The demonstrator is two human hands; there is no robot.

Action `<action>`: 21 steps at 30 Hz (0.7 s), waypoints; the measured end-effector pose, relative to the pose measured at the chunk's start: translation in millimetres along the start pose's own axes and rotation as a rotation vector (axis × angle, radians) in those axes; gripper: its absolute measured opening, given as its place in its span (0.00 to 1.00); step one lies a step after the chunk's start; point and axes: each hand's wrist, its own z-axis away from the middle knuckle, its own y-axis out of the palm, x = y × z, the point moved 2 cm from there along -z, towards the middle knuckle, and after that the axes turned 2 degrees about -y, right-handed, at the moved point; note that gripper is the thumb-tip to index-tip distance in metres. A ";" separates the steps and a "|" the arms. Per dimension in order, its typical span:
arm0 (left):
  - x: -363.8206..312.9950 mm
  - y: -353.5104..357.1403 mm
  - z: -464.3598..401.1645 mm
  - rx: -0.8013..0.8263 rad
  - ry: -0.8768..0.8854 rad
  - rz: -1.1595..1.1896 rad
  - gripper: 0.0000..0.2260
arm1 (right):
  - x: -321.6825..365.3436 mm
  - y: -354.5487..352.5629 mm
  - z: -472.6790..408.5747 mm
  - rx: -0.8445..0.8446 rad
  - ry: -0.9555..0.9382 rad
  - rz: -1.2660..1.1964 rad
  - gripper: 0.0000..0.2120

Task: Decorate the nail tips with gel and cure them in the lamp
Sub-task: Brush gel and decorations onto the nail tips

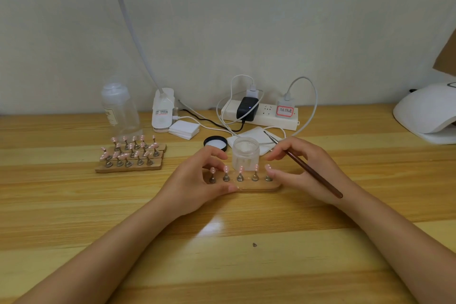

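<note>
Currently, your left hand grips the left end of the wooden nail-tip stand on the counter, thumb on its front edge. Your right hand pinches the brush and touches the stand's right end. The open gel jar sits just behind the stand; the curing lamp stands far right.

Glossy wooden table, frosted plastic jar, metal stands.
</note>
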 end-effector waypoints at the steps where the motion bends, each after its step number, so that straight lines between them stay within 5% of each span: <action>1: 1.1 -1.5 -0.1 -0.009 0.000 -0.001 0.19 | -0.3 0.3 0.1 0.001 0.003 -0.005 0.11; 21: 5.8 -3.1 0.4 -0.001 0.011 -0.003 0.19 | 2.2 6.6 2.6 0.032 0.099 -0.271 0.07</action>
